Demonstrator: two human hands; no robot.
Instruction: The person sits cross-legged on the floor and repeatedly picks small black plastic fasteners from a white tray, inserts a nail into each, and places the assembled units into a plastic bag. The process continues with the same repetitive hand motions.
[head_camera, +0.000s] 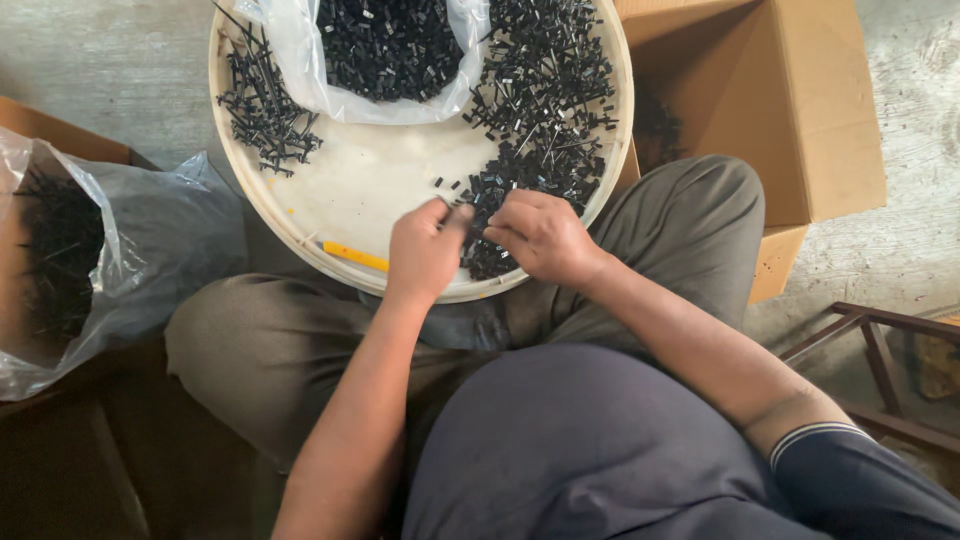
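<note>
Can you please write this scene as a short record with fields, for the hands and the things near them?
left hand: fingers pinched on a small black part, over the round tray
right hand: resting in the pile of small black parts
tray also holds: clear bag of black parts, bundle of black pins, yellow stick
beside: cardboard box, grey plastic bag

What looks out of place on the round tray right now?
A yellow strip lies alone near the round tray's front rim, the only coloured item among the black parts. A few small black pieces sit stray on the bare middle.
</note>
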